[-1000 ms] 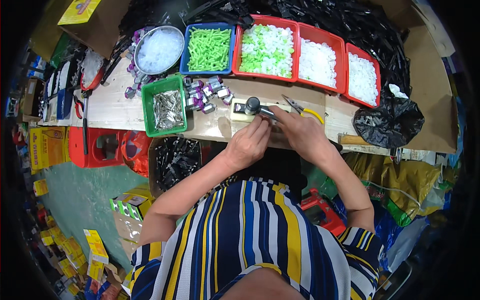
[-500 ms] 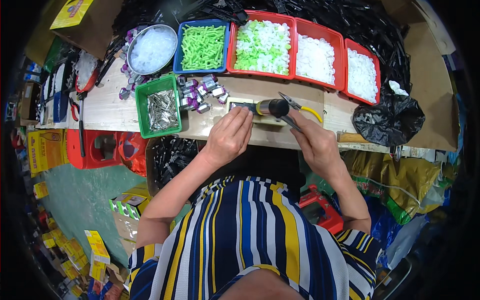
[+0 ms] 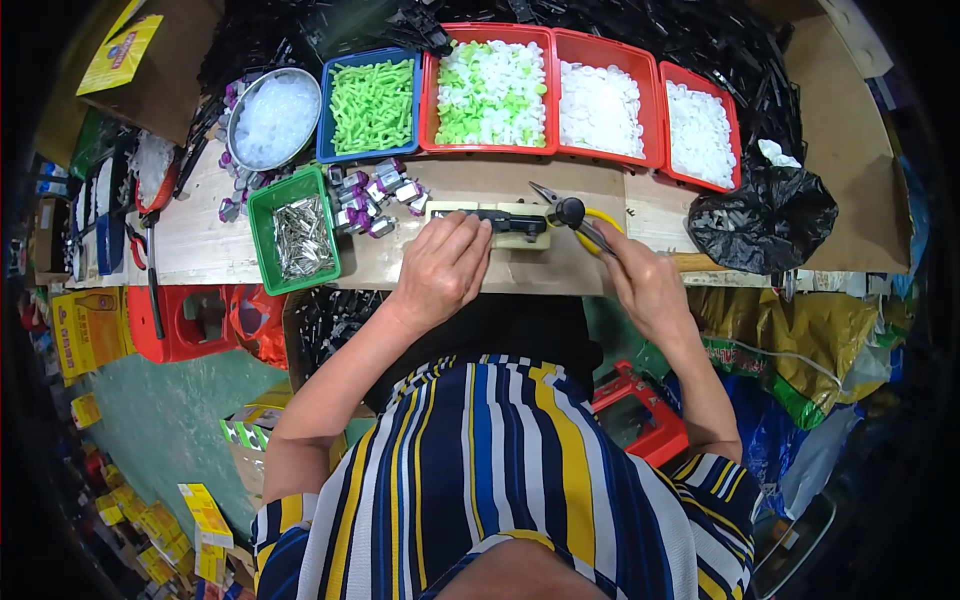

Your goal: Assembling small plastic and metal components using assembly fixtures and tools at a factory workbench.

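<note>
A cream block with a black part on top (image 3: 512,224) lies on the wooden bench (image 3: 200,250). My left hand (image 3: 445,270) rests over its left end, fingers pressed down on it. My right hand (image 3: 645,285) grips a plier-like tool (image 3: 572,213) with a black round head and a yellow handle. The tool's thin tips point up and left, just past the block's right end. Small purple-and-silver parts (image 3: 375,195) lie in a loose heap just left of my left hand.
Along the back stand a blue tray of green parts (image 3: 372,105), a red tray of green and white parts (image 3: 492,92) and two red trays of white parts (image 3: 600,105). A metal bowl (image 3: 273,118), a green tray of metal pieces (image 3: 298,235) and a black bag (image 3: 765,215) flank them.
A second ago both hands were close together over the block. They have since drawn apart: my left hand sits on the block's left end and my right hand has pulled back right with the tool.
</note>
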`<state>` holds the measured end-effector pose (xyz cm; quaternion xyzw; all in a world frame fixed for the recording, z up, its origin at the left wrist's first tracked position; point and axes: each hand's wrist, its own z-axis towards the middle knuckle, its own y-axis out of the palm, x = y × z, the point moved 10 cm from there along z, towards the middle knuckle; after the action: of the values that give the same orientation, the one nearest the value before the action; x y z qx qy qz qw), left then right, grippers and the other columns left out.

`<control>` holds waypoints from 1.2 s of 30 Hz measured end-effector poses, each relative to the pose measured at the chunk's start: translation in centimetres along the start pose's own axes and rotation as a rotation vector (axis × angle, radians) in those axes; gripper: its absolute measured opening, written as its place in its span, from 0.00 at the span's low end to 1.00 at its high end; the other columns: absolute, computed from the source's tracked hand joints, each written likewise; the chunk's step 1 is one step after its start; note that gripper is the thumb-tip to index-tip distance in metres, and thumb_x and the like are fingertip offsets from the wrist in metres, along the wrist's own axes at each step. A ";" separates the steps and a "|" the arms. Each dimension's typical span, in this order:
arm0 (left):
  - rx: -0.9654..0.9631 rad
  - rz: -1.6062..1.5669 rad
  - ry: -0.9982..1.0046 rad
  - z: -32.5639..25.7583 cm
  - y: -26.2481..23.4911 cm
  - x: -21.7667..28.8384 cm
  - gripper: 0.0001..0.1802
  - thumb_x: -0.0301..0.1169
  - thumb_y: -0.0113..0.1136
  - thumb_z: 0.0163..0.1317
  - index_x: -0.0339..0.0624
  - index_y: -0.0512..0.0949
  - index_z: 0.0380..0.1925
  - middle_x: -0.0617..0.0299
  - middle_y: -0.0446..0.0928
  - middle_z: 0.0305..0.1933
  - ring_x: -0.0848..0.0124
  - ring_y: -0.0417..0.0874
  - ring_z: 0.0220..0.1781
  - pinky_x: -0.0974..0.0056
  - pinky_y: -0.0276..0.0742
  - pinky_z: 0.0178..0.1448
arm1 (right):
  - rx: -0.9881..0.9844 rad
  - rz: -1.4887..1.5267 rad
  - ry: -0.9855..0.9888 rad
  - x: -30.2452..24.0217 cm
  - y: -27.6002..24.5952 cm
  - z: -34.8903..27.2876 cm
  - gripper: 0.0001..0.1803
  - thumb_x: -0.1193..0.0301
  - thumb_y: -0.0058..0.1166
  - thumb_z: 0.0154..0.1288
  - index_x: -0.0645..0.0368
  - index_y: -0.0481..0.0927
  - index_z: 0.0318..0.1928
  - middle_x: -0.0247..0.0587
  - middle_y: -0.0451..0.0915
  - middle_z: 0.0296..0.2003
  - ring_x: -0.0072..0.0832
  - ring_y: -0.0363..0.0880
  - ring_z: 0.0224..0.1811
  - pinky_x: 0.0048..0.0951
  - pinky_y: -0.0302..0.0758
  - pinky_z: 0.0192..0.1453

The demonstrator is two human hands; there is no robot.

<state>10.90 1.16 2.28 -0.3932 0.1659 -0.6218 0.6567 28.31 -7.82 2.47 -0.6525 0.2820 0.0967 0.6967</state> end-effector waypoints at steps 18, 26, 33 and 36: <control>-0.111 -0.451 -0.334 3.0 1.1 -3.9 0.16 0.24 0.65 0.59 0.33 0.81 0.48 0.51 0.79 0.42 0.58 0.81 0.45 0.60 0.76 0.48 | 0.191 -0.199 -0.246 0.9 0.5 1.6 0.15 0.68 0.67 0.55 0.63 0.78 0.38 0.46 0.76 0.42 0.45 0.76 0.47 0.41 0.74 0.49; 0.202 -1.721 -1.059 0.5 4.5 -7.9 0.21 0.34 0.53 0.74 0.31 0.72 0.61 0.53 0.81 0.48 0.69 0.84 0.41 0.66 0.81 0.46 | 0.072 -0.360 -0.026 0.6 1.6 3.1 0.10 0.75 0.62 0.50 0.65 0.78 0.34 0.46 0.73 0.37 0.45 0.72 0.44 0.44 0.71 0.50; 0.115 -1.341 -0.835 0.5 2.8 -6.2 0.19 0.31 0.53 0.74 0.30 0.75 0.58 0.58 0.82 0.40 0.74 0.82 0.40 0.69 0.77 0.47 | 0.193 -0.188 -0.138 0.8 1.6 2.3 0.07 0.84 0.50 0.50 0.69 0.77 0.33 0.47 0.74 0.37 0.44 0.74 0.42 0.44 0.72 0.45; 0.085 -1.162 -0.731 1.2 0.7 -4.7 0.17 0.30 0.54 0.73 0.31 0.77 0.57 0.59 0.84 0.38 0.74 0.83 0.41 0.69 0.77 0.49 | 0.157 0.122 -0.164 -0.7 -0.2 1.6 0.10 0.87 0.45 0.50 0.72 0.76 0.34 0.50 0.76 0.42 0.45 0.77 0.47 0.41 0.75 0.49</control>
<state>11.45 5.95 1.22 -0.5769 -0.3284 -0.7065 0.2455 28.25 -6.10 3.04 -0.5676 0.2698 0.1695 0.7591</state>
